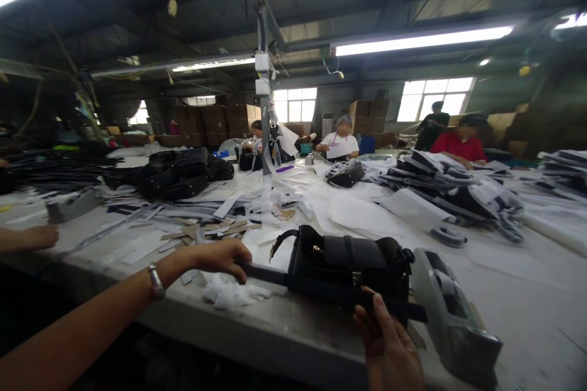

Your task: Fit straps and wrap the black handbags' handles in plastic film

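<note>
A small black handbag [348, 266] lies on the work table [284, 330] in front of me. My left hand [222, 256], with a watch on the wrist, is closed round the bag's black strap [261, 273] at its left end. My right hand [389, 345] grips the bag's near edge from below, thumb on top of a strap. A crumpled wad of white paper [232, 294] lies just under my left hand.
A grey tape dispenser [452, 311] stands right of the bag. Piles of black bags [183, 172], white paper sheets [367, 211] and cardboard strips [206, 229] cover the table. Another person's hand [39, 236] rests at the left edge. Several workers sit at the far side.
</note>
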Demonstrator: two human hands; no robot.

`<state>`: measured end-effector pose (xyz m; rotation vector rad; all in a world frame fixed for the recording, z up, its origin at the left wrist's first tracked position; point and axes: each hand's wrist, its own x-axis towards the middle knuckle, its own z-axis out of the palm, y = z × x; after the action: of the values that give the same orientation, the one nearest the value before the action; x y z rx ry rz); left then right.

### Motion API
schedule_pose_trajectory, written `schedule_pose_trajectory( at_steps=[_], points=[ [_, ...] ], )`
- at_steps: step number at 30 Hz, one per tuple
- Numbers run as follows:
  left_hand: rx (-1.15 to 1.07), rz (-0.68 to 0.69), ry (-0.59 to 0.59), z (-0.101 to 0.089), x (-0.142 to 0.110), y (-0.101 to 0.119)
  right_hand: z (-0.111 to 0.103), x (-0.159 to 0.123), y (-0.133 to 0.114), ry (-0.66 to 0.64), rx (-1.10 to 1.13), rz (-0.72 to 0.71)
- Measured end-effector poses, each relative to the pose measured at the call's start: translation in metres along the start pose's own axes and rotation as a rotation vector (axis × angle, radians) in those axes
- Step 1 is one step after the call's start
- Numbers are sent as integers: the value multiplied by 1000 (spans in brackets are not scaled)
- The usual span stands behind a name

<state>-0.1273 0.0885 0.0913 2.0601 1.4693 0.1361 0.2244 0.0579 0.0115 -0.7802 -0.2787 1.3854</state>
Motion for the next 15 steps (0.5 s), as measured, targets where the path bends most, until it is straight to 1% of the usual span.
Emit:
schedule_pose_trajectory(
  at_steps=[2, 6, 15],
  points=[
    [1, -11, 3, -4, -3, 0, -9, 5, -6, 35, -8, -28],
    [3, -28, 6, -8, -2, 4, -22, 13, -11, 52, -12, -73],
    [47, -25, -50, -10, 9, 32, -25, 8, -7, -13, -6, -59]
  ],
)
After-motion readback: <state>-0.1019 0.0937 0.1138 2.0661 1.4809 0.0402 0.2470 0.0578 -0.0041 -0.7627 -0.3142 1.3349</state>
